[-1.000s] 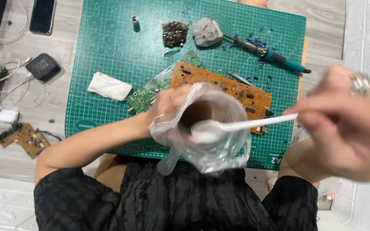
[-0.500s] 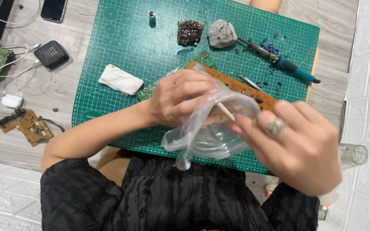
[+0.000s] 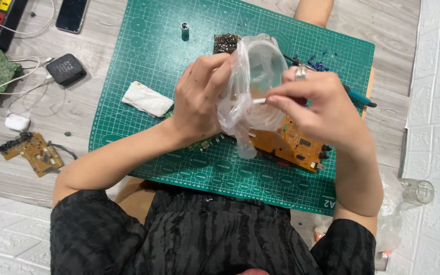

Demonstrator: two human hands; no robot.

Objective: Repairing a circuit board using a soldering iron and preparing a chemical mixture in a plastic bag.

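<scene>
Lying under both hands, the green cutting mat (image 3: pixel 143 61) is carrying an orange circuit board (image 3: pixel 291 145) at its near right. Left hand (image 3: pixel 199 99) is clenching a clear plastic bag (image 3: pixel 245 86) wrapped round a jar, raised above the mat's middle. Right hand (image 3: pixel 319 104) is pinching a thin white stick (image 3: pixel 258 101), its tip reaching left into the bag's mouth.

clear plastic bag (image 3: pixel 240 109) mid-mat around a clear tub, dark phone screen (image 3: pixel 72 14) far left, another clear bag (image 3: pixel 390 214) near right.
</scene>
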